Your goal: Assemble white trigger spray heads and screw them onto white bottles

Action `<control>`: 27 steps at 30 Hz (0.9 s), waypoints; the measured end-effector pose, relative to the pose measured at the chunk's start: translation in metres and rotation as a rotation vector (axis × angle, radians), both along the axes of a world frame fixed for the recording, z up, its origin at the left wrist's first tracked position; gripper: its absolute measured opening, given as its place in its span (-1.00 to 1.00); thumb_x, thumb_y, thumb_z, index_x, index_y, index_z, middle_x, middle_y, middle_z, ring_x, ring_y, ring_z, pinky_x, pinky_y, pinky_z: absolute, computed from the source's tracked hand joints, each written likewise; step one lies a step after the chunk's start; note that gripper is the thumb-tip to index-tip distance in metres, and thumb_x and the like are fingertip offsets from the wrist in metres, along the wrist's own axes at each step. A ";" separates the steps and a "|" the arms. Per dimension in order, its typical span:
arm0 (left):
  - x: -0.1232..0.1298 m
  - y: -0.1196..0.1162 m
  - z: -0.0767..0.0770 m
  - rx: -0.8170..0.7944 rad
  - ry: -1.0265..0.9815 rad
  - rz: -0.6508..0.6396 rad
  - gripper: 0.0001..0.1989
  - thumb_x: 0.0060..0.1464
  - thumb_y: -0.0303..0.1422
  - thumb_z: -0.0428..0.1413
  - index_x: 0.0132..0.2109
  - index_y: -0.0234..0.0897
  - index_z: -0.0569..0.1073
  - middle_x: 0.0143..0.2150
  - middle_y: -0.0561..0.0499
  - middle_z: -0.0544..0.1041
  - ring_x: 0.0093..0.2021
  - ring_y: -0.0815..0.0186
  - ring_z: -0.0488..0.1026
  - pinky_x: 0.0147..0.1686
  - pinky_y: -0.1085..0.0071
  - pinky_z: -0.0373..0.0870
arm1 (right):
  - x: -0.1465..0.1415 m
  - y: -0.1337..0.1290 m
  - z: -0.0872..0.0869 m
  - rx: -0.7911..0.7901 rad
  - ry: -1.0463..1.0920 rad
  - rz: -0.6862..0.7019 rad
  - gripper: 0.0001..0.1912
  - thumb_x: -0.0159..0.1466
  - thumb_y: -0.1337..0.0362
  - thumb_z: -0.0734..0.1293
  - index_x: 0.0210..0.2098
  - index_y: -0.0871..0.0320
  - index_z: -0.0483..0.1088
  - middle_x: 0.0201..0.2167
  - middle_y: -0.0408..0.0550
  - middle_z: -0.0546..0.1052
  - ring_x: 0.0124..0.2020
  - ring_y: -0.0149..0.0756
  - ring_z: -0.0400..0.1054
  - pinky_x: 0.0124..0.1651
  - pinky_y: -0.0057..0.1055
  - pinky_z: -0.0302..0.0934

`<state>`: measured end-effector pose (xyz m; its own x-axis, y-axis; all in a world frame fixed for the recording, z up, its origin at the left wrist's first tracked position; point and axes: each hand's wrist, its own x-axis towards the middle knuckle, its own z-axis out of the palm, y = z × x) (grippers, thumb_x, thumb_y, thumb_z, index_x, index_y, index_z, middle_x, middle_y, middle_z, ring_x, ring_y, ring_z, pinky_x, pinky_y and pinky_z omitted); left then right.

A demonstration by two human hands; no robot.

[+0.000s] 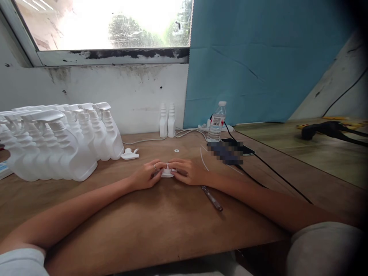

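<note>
Between my two hands is a small white plastic sprayer part (167, 173), with a wide lower edge and a narrow stem on top. The fingers and thumb of my left hand (145, 175) are closed on its left side, a ring on one finger. My right hand (188, 172) pinches the same part from the right. Fingertips hide much of it, so its exact shape is unclear. A white trigger spray head (130, 154) lies on the table beyond my left hand. Farther off, past the part, lies a small white ring (176, 151).
White spray bottles (74, 153) stand packed in rows at left. Two white bottles (167, 120) stand by the wall. A clear water bottle (216, 126), a phone (244, 148) and black cables are at right. A pen (212, 198) lies below my right forearm on the brown table (161, 230).
</note>
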<state>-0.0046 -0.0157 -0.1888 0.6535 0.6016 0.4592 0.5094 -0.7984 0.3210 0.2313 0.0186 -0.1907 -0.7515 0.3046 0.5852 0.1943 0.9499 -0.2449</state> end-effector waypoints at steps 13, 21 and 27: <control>0.002 0.005 -0.007 0.098 0.010 -0.019 -0.74 0.25 -0.25 0.00 0.01 -0.28 0.35 -0.22 -0.06 0.44 -0.28 0.35 0.42 -0.23 0.44 0.36 | -0.006 -0.016 0.015 0.037 -0.095 -0.146 -0.86 0.32 0.27 0.25 -0.13 0.15 0.32 -0.13 0.04 0.50 -0.08 -0.18 0.39 -0.05 -0.24 0.29; -0.001 0.009 -0.009 0.094 -0.032 -0.041 -0.77 0.24 -0.26 0.02 -0.04 -0.28 0.36 -0.13 -0.12 0.48 -0.17 0.29 0.47 -0.14 0.39 0.40 | -0.012 -0.024 0.013 0.113 -0.178 -0.206 -0.65 0.34 0.37 0.13 0.11 0.19 0.23 0.24 0.19 0.21 0.17 -0.06 0.23 0.16 -0.02 0.20; 0.004 0.004 -0.006 0.052 -0.042 -0.006 -0.77 0.21 -0.26 0.04 -0.03 -0.25 0.35 -0.12 -0.07 0.47 -0.19 0.29 0.48 -0.15 0.38 0.42 | -0.020 -0.022 0.037 -0.072 -0.041 -0.086 -0.82 0.31 0.32 0.24 -0.10 0.14 0.37 0.16 0.12 0.27 0.10 -0.18 0.31 0.17 -0.14 0.23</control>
